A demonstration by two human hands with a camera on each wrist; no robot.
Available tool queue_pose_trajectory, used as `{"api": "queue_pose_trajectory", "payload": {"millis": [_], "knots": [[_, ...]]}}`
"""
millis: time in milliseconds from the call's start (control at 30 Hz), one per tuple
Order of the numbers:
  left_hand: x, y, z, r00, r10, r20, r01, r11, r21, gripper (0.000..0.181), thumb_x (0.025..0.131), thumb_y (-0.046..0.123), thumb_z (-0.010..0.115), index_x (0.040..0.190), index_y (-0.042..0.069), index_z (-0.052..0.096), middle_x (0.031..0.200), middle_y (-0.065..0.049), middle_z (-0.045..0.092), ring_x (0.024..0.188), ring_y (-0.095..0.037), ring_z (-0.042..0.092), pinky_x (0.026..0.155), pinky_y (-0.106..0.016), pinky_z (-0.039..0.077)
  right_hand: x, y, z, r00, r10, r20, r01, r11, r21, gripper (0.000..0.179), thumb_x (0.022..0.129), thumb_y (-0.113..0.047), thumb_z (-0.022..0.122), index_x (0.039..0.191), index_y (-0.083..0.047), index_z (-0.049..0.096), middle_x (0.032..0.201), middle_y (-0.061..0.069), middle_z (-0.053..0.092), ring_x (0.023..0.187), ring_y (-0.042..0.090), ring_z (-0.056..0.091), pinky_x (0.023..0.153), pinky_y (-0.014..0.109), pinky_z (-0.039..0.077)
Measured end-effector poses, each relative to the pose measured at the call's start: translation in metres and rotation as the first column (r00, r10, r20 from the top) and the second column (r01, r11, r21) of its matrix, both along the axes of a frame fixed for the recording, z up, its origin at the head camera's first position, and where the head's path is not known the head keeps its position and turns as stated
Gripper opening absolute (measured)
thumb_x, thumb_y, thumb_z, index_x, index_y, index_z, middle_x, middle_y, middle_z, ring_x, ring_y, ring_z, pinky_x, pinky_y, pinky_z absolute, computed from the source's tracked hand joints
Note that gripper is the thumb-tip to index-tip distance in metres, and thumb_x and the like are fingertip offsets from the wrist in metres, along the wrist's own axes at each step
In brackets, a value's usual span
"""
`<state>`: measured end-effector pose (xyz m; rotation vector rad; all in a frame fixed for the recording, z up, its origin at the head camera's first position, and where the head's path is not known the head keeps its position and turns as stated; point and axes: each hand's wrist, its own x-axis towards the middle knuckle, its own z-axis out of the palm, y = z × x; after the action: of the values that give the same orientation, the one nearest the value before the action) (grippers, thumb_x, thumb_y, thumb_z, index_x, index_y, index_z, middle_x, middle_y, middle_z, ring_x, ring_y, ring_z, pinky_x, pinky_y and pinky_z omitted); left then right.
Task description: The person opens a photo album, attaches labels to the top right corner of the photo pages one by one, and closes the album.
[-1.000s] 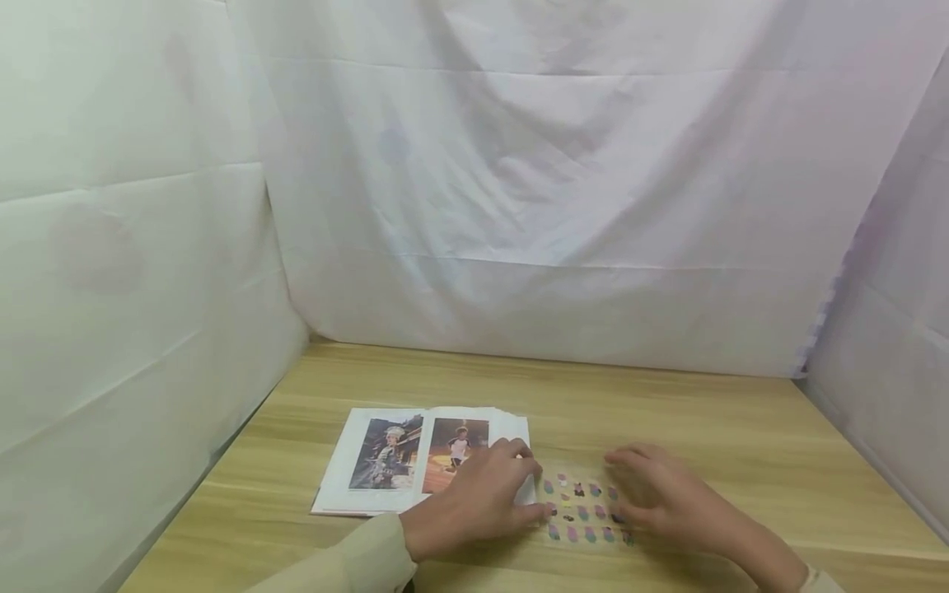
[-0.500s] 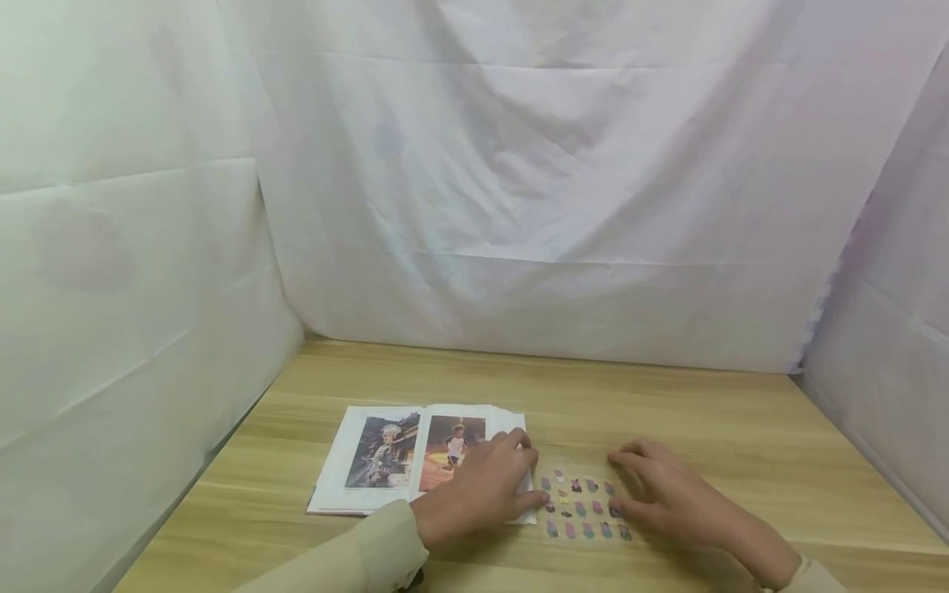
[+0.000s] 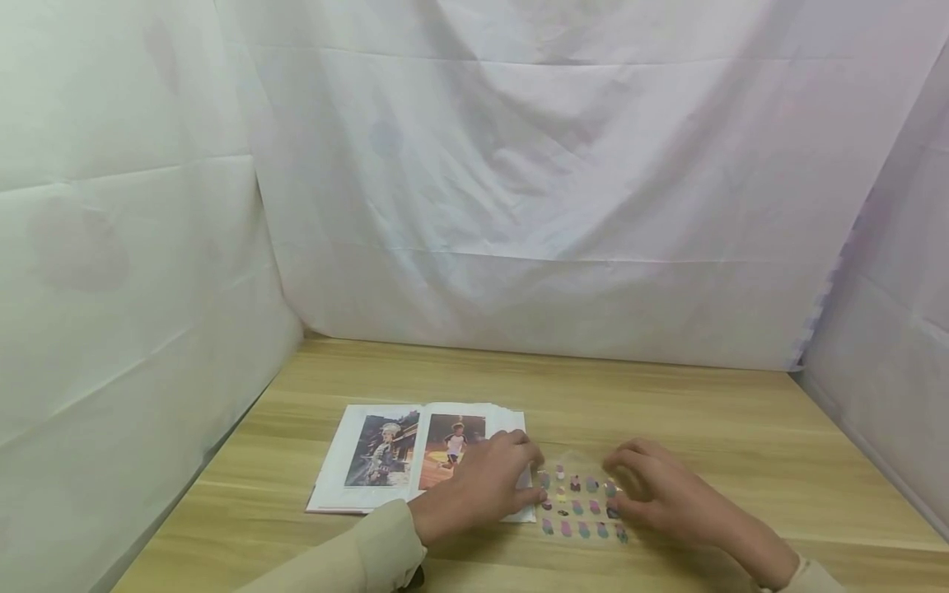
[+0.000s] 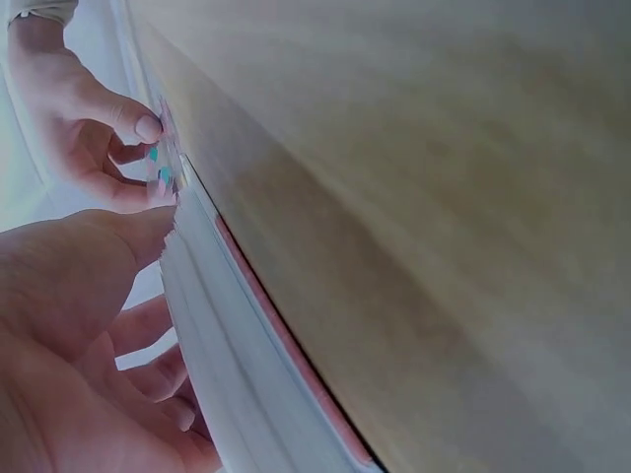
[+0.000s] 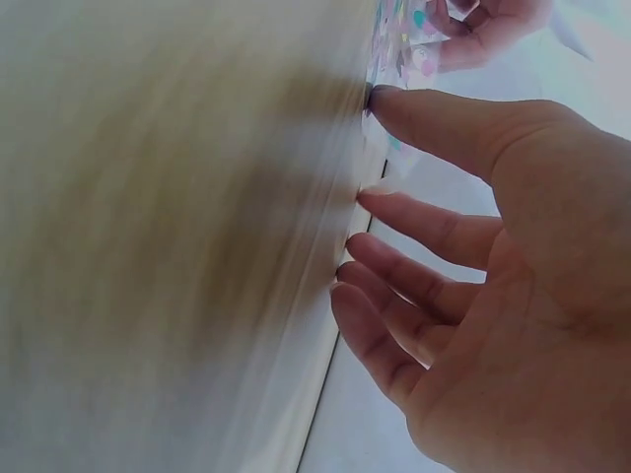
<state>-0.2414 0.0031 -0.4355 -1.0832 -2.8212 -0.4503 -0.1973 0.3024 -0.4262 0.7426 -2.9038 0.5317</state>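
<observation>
A clear sheet of small colourful stickers [image 3: 580,506] lies on the wooden table to the right of an open photo album [image 3: 334,494]. My left hand [image 3: 489,478] reaches over the album's right page and holds the sheet's left edge with thumb and fingertips. At the opposite edge, my right hand [image 3: 670,498] holds the sheet, its thumb tip on the border stickers. In the right wrist view, the right fingertips [image 5: 360,197] come down at the table surface, spread apart. The left wrist view shows the left thumb [image 4: 148,232] above the album's page edges [image 4: 212,325].
Two photo prints show on the album: a costumed figure [image 3: 383,451] on the left page and a running child [image 3: 454,445] on the right, partly covered by my left hand. White cloth [image 3: 519,206] hangs behind the table [image 3: 667,395] and along both sides.
The sticker sheet has shifted slightly left and its far edge now shows a slight bulge. The right fingers have drawn in to its edge. The album looks unchanged apart from slight camera motion.
</observation>
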Motion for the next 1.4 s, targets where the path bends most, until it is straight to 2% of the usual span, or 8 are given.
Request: {"api": "queue_pose_trajectory", "payload": {"millis": [200,467,800,1033,1133,1233,1300,1400], "knots": [[0.0,0.0,0.003,0.993,-0.028,0.115,0.014,0.992,0.128,0.032,0.089,0.038,0.091,0.11,0.024,0.072,0.103,0.016,0.076,0.089,0.0,0.062,0.066,-0.019,0.048,-0.002,0.0,-0.002,0.992,0.001,0.127,0.017,0.989,-0.145,0.04,0.095,-0.045,0.082,0.124,-0.021,0.069,0.123,-0.008,0.071,0.114,0.018,0.069,0.095,0.039,0.062],[-0.001,-0.001,0.003,0.951,-0.138,0.276,0.029,0.93,0.366,0.029,0.091,0.016,0.089,0.108,0.017,0.066,0.097,0.01,0.081,0.082,0.005,0.066,0.075,-0.016,0.054,-0.005,0.002,0.002,0.939,0.034,0.341,0.132,0.883,-0.45,0.066,0.103,-0.023,0.076,0.155,0.003,0.044,0.116,0.006,0.08,0.097,0.01,0.074,0.081,0.025,0.06],[-0.006,-0.003,0.003,0.828,-0.218,0.518,-0.109,0.843,0.528,0.062,0.099,0.031,0.081,0.15,0.011,0.053,0.113,0.009,0.08,0.098,-0.002,0.069,0.082,-0.024,0.059,0.002,0.003,0.018,0.929,-0.05,0.368,0.244,0.828,-0.505,0.032,0.106,-0.032,0.071,0.125,-0.007,0.068,0.119,0.011,0.073,0.104,0.018,0.074,0.09,0.026,0.061],[-0.004,0.0,0.012,0.72,-0.309,0.621,-0.159,0.798,0.581,0.016,0.105,0.035,0.071,0.115,0.025,0.077,0.105,0.006,0.079,0.103,-0.008,0.07,0.095,-0.037,0.056,0.009,0.001,0.025,0.92,-0.023,0.392,0.258,0.787,-0.561,0.039,0.107,-0.03,0.07,0.133,-0.002,0.063,0.125,0.017,0.071,0.105,0.027,0.075,0.092,0.029,0.062],[-0.003,0.001,0.014,0.668,-0.346,0.659,-0.199,0.769,0.607,0.014,0.106,0.032,0.07,0.113,0.022,0.077,0.109,0.003,0.079,0.105,-0.012,0.071,0.104,-0.047,0.054,0.01,-0.004,0.024,0.956,-0.095,0.278,0.238,0.806,-0.543,0.047,0.105,-0.03,0.074,0.144,-0.008,0.059,0.128,0.012,0.072,0.108,0.016,0.071,0.09,0.026,0.061],[-0.002,0.001,0.014,0.647,-0.355,0.675,-0.218,0.762,0.61,0.016,0.106,0.032,0.07,0.116,0.02,0.076,0.112,0.004,0.079,0.108,-0.014,0.07,0.111,-0.058,0.051,0.012,-0.013,0.023,0.982,-0.186,-0.007,0.161,0.867,-0.471,0.063,0.098,-0.026,0.083,0.153,-0.017,0.053,0.138,0.004,0.068,0.119,0.006,0.059,0.091,0.019,0.053],[-0.001,0.001,0.014,0.642,-0.358,0.678,-0.219,0.762,0.609,0.018,0.106,0.033,0.07,0.116,0.02,0.075,0.112,0.003,0.079,0.109,-0.014,0.07,0.113,-0.063,0.049,0.013,-0.022,0.024,0.947,-0.189,-0.259,0.073,0.914,-0.4,0.068,0.091,-0.021,0.088,0.151,-0.017,0.057,0.144,0.005,0.065,0.126,0.01,0.054,0.1,0.02,0.046],[0.0,0.001,0.014,0.644,-0.362,0.673,-0.206,0.766,0.609,0.019,0.106,0.036,0.07,0.116,0.02,0.076,0.11,0.001,0.08,0.108,-0.014,0.07,0.113,-0.065,0.048,0.013,-0.033,0.027,0.847,-0.108,-0.521,-0.044,0.961,-0.271,0.047,0.092,-0.026,0.087,0.135,-0.016,0.071,0.147,0.011,0.065,0.132,0.027,0.054,0.11,0.032,0.037]]}}
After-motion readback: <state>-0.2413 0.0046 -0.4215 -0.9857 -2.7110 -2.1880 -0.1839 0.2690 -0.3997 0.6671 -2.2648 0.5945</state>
